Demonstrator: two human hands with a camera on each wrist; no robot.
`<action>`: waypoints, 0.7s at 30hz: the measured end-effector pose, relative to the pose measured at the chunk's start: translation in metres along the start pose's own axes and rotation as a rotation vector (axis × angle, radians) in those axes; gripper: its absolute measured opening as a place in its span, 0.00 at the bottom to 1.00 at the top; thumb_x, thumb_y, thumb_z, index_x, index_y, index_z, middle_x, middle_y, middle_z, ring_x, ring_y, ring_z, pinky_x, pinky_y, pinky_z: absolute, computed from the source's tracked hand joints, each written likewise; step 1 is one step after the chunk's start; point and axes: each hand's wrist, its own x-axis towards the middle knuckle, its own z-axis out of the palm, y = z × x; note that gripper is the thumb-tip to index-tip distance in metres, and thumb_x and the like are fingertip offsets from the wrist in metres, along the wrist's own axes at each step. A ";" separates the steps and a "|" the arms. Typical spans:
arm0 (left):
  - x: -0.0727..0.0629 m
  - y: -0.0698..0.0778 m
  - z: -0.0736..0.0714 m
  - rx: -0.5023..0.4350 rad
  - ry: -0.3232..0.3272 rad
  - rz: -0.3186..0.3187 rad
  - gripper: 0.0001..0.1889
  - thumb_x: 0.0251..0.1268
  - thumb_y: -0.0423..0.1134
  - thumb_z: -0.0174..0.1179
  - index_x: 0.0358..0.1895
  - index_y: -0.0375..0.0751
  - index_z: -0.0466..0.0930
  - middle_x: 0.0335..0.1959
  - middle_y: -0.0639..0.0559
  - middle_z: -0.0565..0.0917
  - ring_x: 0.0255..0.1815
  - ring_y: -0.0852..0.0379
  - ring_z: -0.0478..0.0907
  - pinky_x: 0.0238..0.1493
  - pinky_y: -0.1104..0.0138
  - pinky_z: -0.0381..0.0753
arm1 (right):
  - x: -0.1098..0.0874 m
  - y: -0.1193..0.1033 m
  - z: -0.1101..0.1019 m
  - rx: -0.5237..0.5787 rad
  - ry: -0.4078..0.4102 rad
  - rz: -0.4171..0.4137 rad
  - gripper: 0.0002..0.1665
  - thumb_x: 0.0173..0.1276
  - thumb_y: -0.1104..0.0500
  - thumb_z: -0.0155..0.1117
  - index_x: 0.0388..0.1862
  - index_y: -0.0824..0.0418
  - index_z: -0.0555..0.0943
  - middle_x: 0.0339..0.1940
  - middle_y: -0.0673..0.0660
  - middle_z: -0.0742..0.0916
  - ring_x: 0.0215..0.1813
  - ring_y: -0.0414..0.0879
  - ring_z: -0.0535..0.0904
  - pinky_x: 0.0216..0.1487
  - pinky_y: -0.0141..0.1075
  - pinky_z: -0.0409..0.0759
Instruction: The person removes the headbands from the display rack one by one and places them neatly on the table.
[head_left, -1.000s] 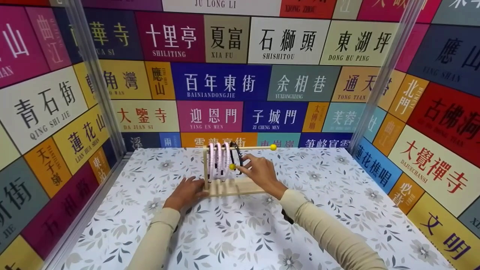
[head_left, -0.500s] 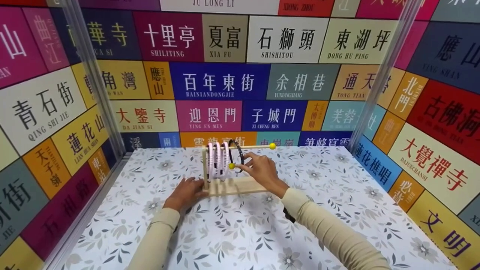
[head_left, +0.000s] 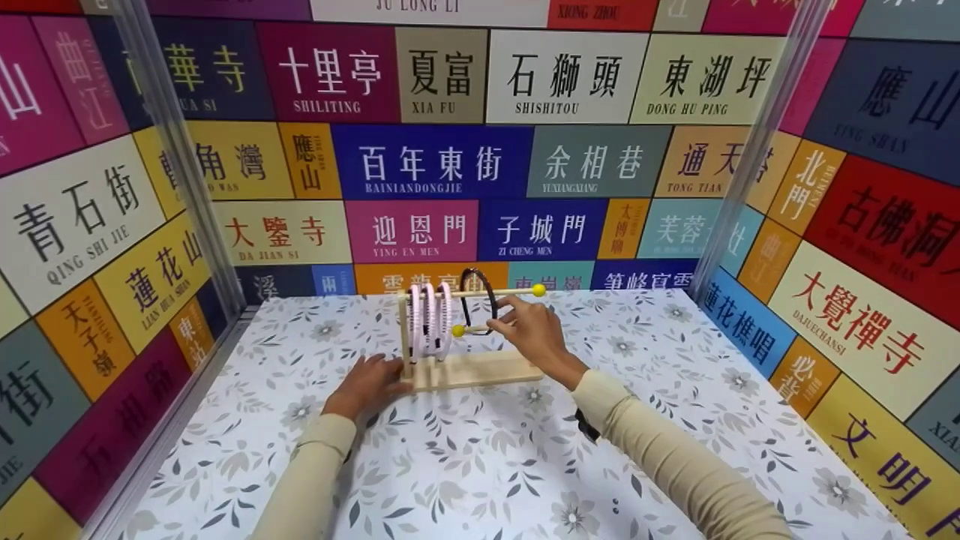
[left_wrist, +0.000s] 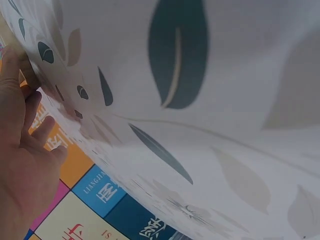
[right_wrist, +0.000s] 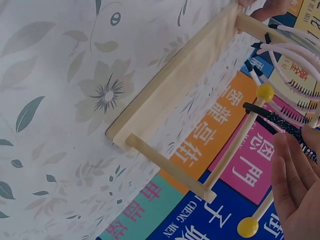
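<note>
Wooden headband stand (head_left: 480, 373) sits toward the far part of your floral tabletop (head_left: 465, 457), well apart from both side walls (head_left: 847, 292); tabletop runs past both ends of the base, and there's a broad stretch between you and its front edge. Far table edge is behind the stand, against the sign-printed back wall (head_left: 442, 161).

Upper rod (head_left: 516, 293) runs right from the left post (head_left: 406, 337) to a yellow ball; bare stretch on it right of the black headband. Lower rod (right_wrist: 235, 145) comes left off the right post (right_wrist: 165, 165), ending in another yellow ball (right_wrist: 264, 92). Three pale pink headbands (head_left: 430, 319) hang close together near the left post, gap between them and the black one.

Black headband (right_wrist: 276, 119) is upright by the lower ball, one end crossing the lower rod in your right wrist view; can't tell if it loops round either rod. Your right hand (head_left: 531, 330) pinches its right side, forearm angled in from lower right. Your left hand (head_left: 367, 384) touches the base's left end, palm down; can't tell whether it's clamped.
</note>
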 end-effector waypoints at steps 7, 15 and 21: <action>-0.001 0.000 0.000 -0.007 0.012 0.015 0.26 0.71 0.57 0.65 0.68 0.54 0.80 0.66 0.48 0.81 0.70 0.43 0.73 0.78 0.43 0.62 | -0.001 0.007 -0.012 0.030 0.023 0.015 0.21 0.68 0.49 0.75 0.56 0.55 0.86 0.37 0.54 0.93 0.32 0.46 0.90 0.27 0.43 0.86; 0.000 0.000 0.000 -0.007 0.000 0.004 0.24 0.70 0.57 0.65 0.65 0.55 0.81 0.64 0.47 0.81 0.69 0.42 0.74 0.75 0.43 0.66 | -0.003 0.018 -0.027 0.053 0.014 0.057 0.21 0.69 0.49 0.75 0.57 0.56 0.85 0.38 0.55 0.93 0.34 0.46 0.90 0.27 0.41 0.86; 0.000 0.000 0.000 0.011 -0.005 0.016 0.26 0.71 0.57 0.65 0.69 0.54 0.79 0.66 0.48 0.81 0.71 0.44 0.72 0.80 0.43 0.58 | -0.006 0.028 -0.040 0.057 0.027 0.085 0.22 0.71 0.47 0.73 0.58 0.56 0.85 0.40 0.56 0.93 0.36 0.48 0.90 0.28 0.43 0.86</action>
